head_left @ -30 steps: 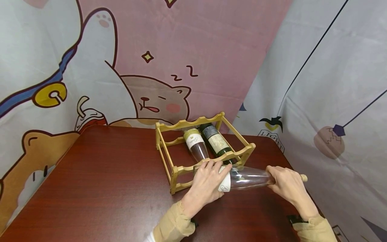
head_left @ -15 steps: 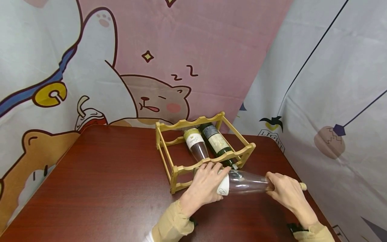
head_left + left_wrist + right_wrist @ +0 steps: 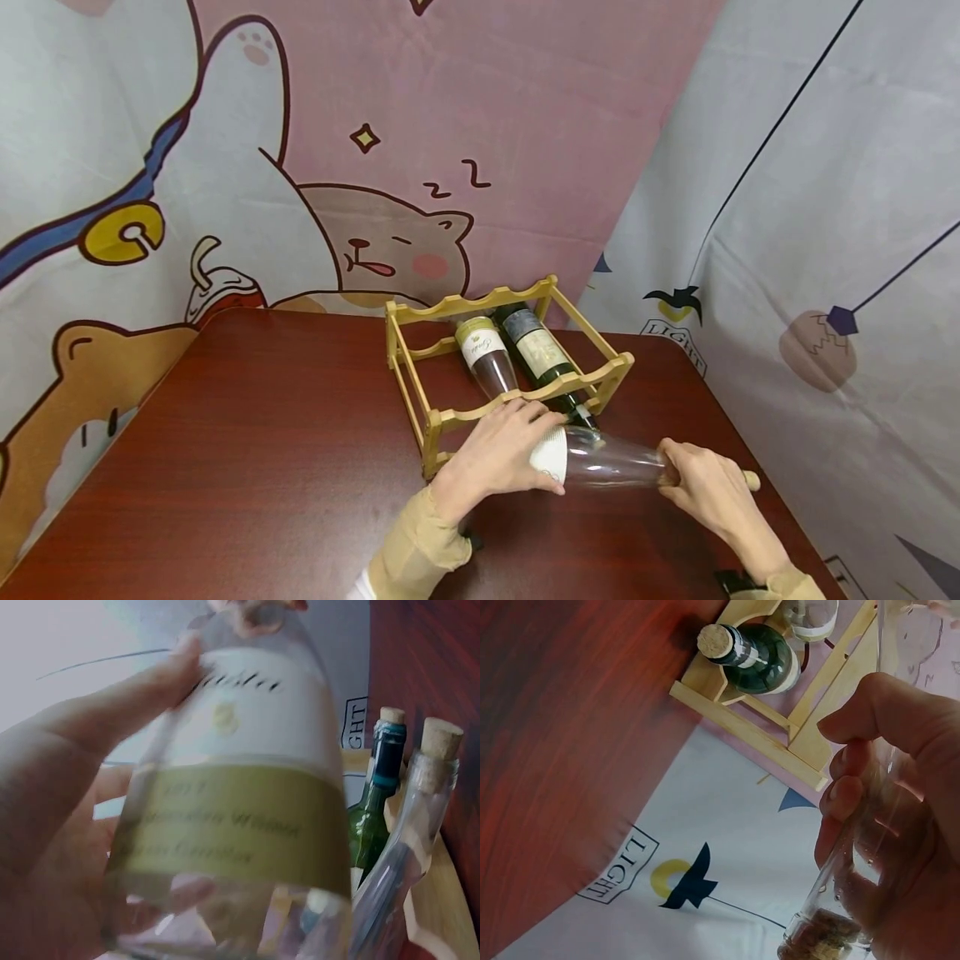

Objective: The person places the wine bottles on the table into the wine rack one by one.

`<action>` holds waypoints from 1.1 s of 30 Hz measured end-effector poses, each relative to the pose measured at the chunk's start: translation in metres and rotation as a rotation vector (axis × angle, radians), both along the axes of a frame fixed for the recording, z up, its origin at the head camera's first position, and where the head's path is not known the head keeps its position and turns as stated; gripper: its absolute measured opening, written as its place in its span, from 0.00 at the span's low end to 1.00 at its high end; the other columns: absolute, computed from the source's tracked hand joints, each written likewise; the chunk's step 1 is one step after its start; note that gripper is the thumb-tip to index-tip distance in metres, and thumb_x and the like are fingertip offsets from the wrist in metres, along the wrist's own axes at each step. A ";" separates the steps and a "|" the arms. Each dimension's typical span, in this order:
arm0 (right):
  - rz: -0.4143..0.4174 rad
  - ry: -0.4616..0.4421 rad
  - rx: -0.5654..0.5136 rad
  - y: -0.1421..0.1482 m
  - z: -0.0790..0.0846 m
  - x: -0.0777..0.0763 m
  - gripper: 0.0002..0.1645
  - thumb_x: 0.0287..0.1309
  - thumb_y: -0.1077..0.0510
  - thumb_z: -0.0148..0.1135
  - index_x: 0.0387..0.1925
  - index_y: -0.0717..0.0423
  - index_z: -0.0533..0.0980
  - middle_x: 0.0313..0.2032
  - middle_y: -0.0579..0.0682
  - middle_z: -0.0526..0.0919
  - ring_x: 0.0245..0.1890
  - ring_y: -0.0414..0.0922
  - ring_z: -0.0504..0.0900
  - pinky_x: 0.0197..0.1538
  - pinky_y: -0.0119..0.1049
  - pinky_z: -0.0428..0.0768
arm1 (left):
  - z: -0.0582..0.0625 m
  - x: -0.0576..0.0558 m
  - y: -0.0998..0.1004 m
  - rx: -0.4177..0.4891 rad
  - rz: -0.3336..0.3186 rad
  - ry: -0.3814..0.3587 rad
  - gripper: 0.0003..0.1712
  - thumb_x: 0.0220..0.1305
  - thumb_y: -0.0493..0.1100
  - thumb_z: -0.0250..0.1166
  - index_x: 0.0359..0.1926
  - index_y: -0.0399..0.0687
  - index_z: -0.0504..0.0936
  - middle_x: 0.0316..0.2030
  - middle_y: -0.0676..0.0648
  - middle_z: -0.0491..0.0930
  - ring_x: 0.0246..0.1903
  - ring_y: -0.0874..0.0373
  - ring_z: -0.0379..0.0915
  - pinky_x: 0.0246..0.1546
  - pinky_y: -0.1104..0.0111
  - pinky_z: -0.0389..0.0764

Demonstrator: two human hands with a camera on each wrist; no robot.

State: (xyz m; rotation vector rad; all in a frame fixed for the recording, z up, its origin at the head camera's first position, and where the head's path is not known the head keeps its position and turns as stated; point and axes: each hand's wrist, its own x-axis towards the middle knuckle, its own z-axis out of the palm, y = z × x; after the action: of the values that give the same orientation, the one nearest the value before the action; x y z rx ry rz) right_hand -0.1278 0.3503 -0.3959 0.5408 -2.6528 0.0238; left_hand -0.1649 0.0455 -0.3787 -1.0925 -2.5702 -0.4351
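Observation:
A clear glass wine bottle (image 3: 615,460) with a white and olive label (image 3: 232,825) lies sideways in the air in front of a wooden rack. Around its labelled body curls my left hand (image 3: 498,454), thumb on the near side. My right hand (image 3: 708,490) grips the neck, the cork (image 3: 752,480) poking out beyond it. The wooden wine rack (image 3: 431,437) holds a clear bottle (image 3: 491,367) and, to its right, a green bottle (image 3: 542,354), both with corked necks pointing toward me. The held bottle's base is hidden behind my left hand in the head view.
The dark red-brown table (image 3: 285,442) extends left and in front of the rack. Behind and to the right hangs a printed cloth (image 3: 525,125) with cartoon figures, close to the table's edges.
The held bottle has come slightly down and toward me, away from the rack, with both hands moving along. More of the green bottle's neck shows now. The rack stays put.

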 end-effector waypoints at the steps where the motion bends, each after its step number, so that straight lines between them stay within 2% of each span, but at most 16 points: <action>1: -0.010 -0.014 -0.004 0.000 -0.001 0.001 0.25 0.19 0.63 0.72 0.20 0.41 0.66 0.16 0.29 0.64 0.16 0.27 0.60 0.19 0.28 0.57 | 0.001 -0.001 -0.002 0.016 -0.003 0.007 0.42 0.42 0.70 0.69 0.58 0.58 0.74 0.50 0.55 0.79 0.50 0.58 0.74 0.57 0.66 0.72; 4: -0.034 -0.066 -0.010 0.000 -0.003 0.004 0.24 0.22 0.63 0.73 0.22 0.41 0.68 0.16 0.28 0.66 0.17 0.27 0.63 0.19 0.29 0.59 | 0.004 -0.006 -0.007 0.077 0.015 0.038 0.32 0.54 0.65 0.64 0.55 0.56 0.77 0.49 0.54 0.80 0.49 0.58 0.75 0.53 0.66 0.75; 8: -0.047 -0.126 0.000 -0.002 -0.006 0.009 0.25 0.24 0.61 0.76 0.23 0.42 0.68 0.17 0.28 0.67 0.18 0.26 0.64 0.19 0.28 0.59 | 0.003 -0.014 -0.016 0.138 0.084 0.095 0.21 0.64 0.55 0.59 0.53 0.53 0.78 0.48 0.52 0.81 0.47 0.57 0.75 0.50 0.65 0.77; 12: -0.049 -0.157 -0.004 -0.005 -0.010 0.013 0.25 0.25 0.61 0.76 0.23 0.42 0.67 0.17 0.29 0.67 0.18 0.25 0.63 0.19 0.27 0.59 | -0.002 -0.021 -0.022 0.160 0.136 0.107 0.16 0.64 0.48 0.60 0.52 0.52 0.79 0.47 0.52 0.82 0.46 0.56 0.74 0.48 0.65 0.76; 17: -0.055 -0.153 -0.017 -0.010 -0.015 0.017 0.24 0.26 0.62 0.73 0.21 0.41 0.65 0.16 0.29 0.63 0.18 0.27 0.61 0.20 0.28 0.58 | -0.007 -0.026 -0.026 0.151 0.150 0.098 0.15 0.63 0.46 0.61 0.50 0.51 0.80 0.45 0.52 0.82 0.43 0.56 0.75 0.44 0.65 0.77; 22: -0.072 -0.159 -0.019 -0.014 -0.021 0.022 0.23 0.28 0.62 0.71 0.21 0.41 0.64 0.15 0.29 0.61 0.18 0.28 0.60 0.20 0.29 0.58 | -0.009 -0.027 -0.026 0.151 0.160 0.111 0.14 0.62 0.45 0.63 0.49 0.49 0.80 0.41 0.52 0.81 0.40 0.55 0.75 0.40 0.66 0.78; 33: -0.172 -0.246 -0.084 -0.033 -0.029 0.033 0.21 0.31 0.63 0.67 0.20 0.42 0.64 0.15 0.33 0.62 0.18 0.32 0.61 0.21 0.33 0.60 | -0.011 -0.027 -0.028 0.161 0.194 0.126 0.12 0.58 0.41 0.66 0.44 0.47 0.81 0.35 0.49 0.78 0.37 0.54 0.73 0.35 0.68 0.77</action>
State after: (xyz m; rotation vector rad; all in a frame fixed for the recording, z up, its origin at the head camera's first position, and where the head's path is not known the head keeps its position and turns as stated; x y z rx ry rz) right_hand -0.0943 0.3176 -0.4244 0.2968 -2.9126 0.1590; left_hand -0.1915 0.0178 -0.3899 -0.7821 -2.4527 -0.4974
